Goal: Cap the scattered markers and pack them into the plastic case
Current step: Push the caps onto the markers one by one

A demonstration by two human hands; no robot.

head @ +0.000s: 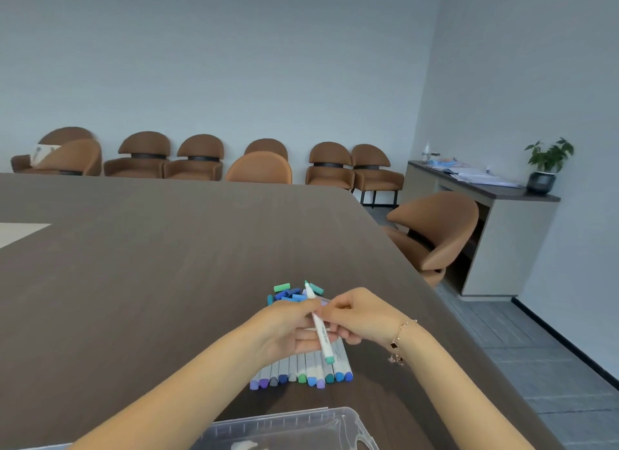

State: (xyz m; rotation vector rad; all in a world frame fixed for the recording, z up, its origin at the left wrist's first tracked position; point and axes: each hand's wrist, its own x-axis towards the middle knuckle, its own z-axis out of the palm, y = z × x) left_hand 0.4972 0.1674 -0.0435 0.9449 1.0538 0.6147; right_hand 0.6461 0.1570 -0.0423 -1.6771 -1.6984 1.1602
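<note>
While both hands meet above the dark tabletop [140, 248], the right hand [355, 319] has its grip clamped on a white marker [318, 325] with a green cap at its near end and its far tip bare. The left hand [288, 329] curls its fingers beside the same marker, touching it. Under the hands lies a row of capped markers [301, 372]; loose caps [288, 293] sit just beyond. The clear plastic case [301, 426] stands nearest, at the bottom edge.
</note>
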